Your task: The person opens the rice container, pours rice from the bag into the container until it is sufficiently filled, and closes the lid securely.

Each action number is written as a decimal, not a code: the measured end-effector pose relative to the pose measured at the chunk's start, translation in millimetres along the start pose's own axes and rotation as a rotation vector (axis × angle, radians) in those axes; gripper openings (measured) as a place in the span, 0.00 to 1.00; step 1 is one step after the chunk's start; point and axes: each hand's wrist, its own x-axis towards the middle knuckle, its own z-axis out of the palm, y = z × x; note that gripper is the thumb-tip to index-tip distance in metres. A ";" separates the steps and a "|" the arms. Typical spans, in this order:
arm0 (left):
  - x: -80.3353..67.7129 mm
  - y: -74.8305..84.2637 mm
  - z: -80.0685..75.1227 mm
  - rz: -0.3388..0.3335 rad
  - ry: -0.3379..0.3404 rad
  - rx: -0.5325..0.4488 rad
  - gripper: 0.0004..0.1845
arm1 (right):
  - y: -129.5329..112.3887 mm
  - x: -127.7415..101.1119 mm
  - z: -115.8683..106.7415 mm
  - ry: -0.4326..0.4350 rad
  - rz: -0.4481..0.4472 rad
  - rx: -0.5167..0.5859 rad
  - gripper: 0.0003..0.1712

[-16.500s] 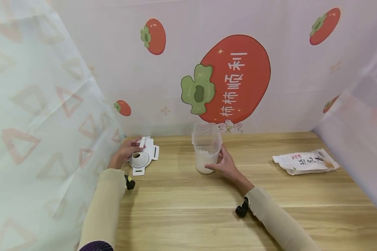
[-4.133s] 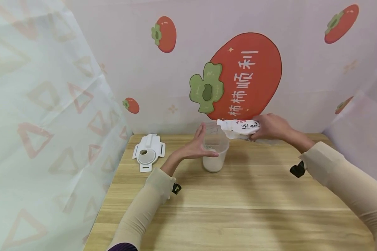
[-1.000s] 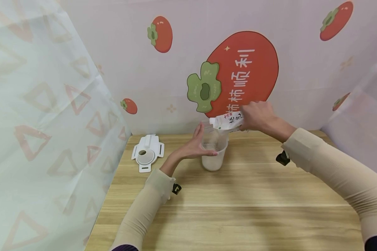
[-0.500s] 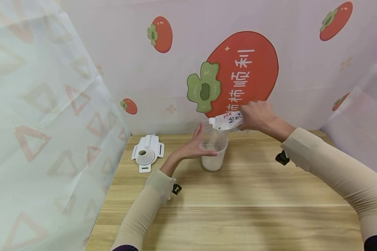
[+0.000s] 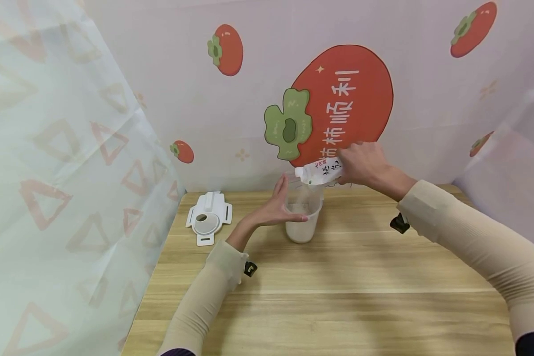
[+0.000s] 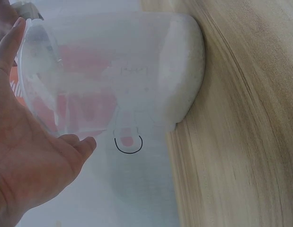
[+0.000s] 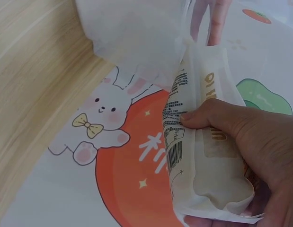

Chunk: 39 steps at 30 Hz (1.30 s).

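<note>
Near the desk point(image 5: 338, 296) rear edge stands our clear container point(image 5: 303, 217), steadied by our open left hand point(image 5: 273, 210); our right hand point(image 5: 360, 163) grips the bag point(image 5: 319, 173), long axis tilted mouth-down over its rim.

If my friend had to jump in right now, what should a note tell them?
Right hand grips the rice bag, tipped with its mouth over the clear container.
Left hand is open, its palm against the container's side to steady it.
The container stands on the wooden table, with white rice in its lower part.
The white lid lies off to the left.
Done: lid off, some rice in.
Left: probably finish pouring, set the bag down, put the lid on.
</note>
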 end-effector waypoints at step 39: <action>2.1 -2.8 1.1 0.001 0.011 -0.012 0.77 | -4.6 10.3 -2.1 -0.052 -0.002 -0.083 0.41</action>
